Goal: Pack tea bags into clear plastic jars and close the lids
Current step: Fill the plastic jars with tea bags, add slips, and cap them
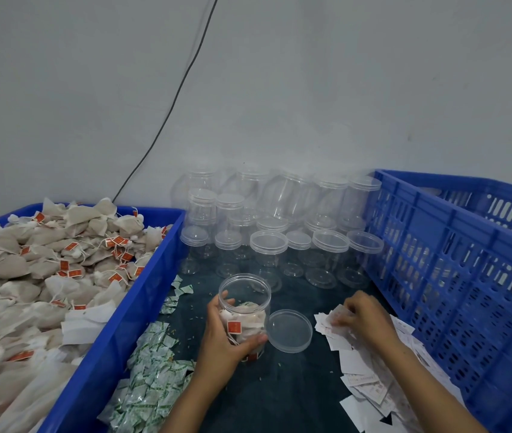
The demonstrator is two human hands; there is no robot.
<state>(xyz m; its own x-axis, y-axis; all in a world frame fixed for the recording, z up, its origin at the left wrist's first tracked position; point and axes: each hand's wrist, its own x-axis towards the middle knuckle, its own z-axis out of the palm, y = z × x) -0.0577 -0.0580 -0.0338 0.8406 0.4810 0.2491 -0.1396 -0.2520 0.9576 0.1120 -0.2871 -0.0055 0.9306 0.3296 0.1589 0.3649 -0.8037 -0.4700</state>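
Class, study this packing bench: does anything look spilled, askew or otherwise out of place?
Small pale grains lie scattered over the dark tabletop around the open jar that the left hand grips, as if spilled. One empty jar in the back stack leans tilted.
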